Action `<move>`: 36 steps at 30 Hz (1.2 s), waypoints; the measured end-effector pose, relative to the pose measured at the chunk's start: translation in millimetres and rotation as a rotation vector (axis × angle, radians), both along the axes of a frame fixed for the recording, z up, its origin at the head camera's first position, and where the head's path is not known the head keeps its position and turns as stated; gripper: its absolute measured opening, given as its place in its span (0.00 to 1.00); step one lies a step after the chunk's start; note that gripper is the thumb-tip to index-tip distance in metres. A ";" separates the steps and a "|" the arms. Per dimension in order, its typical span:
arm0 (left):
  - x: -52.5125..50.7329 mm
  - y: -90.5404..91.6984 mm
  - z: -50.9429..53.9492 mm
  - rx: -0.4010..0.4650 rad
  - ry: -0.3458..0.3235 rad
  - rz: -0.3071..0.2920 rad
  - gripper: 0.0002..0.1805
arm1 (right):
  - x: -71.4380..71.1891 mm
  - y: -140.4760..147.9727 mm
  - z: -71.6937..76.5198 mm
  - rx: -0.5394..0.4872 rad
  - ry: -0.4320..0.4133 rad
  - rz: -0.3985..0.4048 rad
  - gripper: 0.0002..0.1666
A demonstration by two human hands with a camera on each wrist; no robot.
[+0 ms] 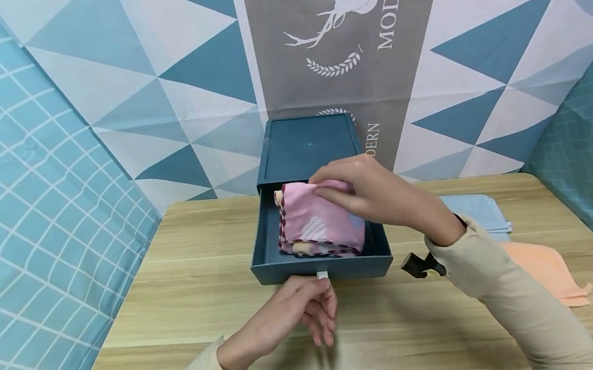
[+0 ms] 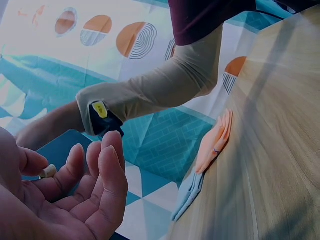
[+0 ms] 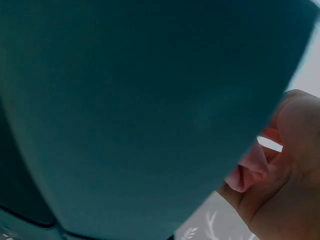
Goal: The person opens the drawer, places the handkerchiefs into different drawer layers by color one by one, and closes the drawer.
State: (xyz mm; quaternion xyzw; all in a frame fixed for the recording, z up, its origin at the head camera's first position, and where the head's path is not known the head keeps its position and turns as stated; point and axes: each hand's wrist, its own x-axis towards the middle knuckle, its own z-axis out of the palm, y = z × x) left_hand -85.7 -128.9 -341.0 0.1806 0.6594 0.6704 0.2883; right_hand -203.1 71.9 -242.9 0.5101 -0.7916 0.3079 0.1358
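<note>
A dark blue drawer (image 1: 358,267) stands pulled out of its box (image 1: 309,142). Inside lies a folded pink towel (image 1: 312,216) with a dark red and white stitched edge. My right hand (image 1: 369,190) grips the towel's far upper edge between thumb and fingers; in the right wrist view the drawer's side hides most of the towel. At the drawer's front, my left hand (image 1: 298,310) pinches a small white pull tab (image 1: 322,275) between thumb and index finger, its other fingers loosely curled. The left wrist view shows that tab (image 2: 48,171) in the pinch.
To the right on the wooden table (image 1: 201,313) lie a folded light blue cloth (image 1: 476,212) and a folded orange cloth (image 1: 543,271), one in front of the other. Patterned fabric (image 1: 193,58) hangs behind the box. A blue grid-patterned sheet (image 1: 18,194) borders the left side.
</note>
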 end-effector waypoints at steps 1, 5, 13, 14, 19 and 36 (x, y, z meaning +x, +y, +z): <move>-0.1 0.1 0.0 0.001 0.001 -0.001 0.29 | -2.1 -0.3 -1.6 0.007 -0.004 -0.006 0.09; 0.1 0.6 0.0 0.003 0.002 -0.001 0.29 | -8.5 -1.4 -5.2 0.041 -0.009 -0.026 0.10; 1.0 0.1 0.2 0.004 0.004 0.004 0.29 | -13.5 -8.1 -10.6 0.144 0.022 -0.045 0.10; 1.0 0.1 0.2 0.004 0.004 0.004 0.29 | -13.2 -8.7 -10.9 0.156 0.029 -0.051 0.10; 0.4 0.4 -0.1 0.008 -0.002 0.007 0.30 | -12.1 -10.1 -12.4 0.217 0.025 -0.086 0.10; 0.2 0.2 -0.4 -0.009 -0.012 0.005 0.29 | -2.8 -11.0 -14.3 0.329 0.003 -0.160 0.14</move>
